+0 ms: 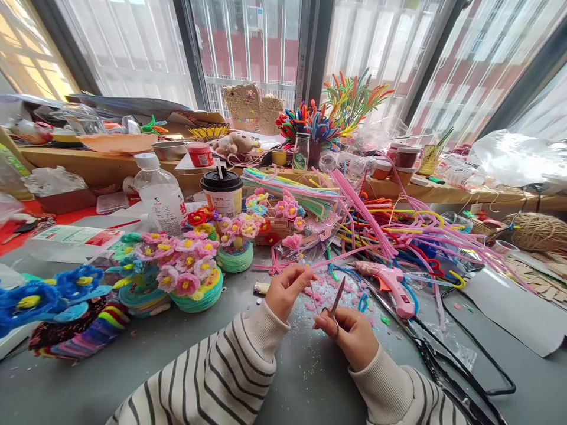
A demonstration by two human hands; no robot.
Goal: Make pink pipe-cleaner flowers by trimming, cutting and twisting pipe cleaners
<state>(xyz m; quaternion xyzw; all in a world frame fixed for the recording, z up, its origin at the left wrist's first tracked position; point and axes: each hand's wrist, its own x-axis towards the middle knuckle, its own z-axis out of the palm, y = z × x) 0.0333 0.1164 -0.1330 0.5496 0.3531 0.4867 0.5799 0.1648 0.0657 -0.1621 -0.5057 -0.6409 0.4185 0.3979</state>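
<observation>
My left hand (283, 295) is closed, thumb and fingertips pinched on a thin pink pipe cleaner (315, 298) that hangs down toward my right hand. In my right hand (354, 339) is a small pair of scissors (339, 295), fingers wrapped round the handles and the blade pointing up. The scissors are close beside the pipe cleaner; whether they touch it I cannot tell. Below and behind both hands, pink and pale fuzz clippings (305, 307) are scattered on the grey table (305, 378). A pink glue gun (390, 280) lies just beyond my right hand.
Pipe-cleaner flower pots (197, 295) stand at left, near a plastic bottle (160, 200) and a lidded cup (221, 192). Bundled pipe cleaners (367, 212) fill the back middle. Black cables (460, 383), a white sheet (518, 310) and a twine ball (535, 239) lie right.
</observation>
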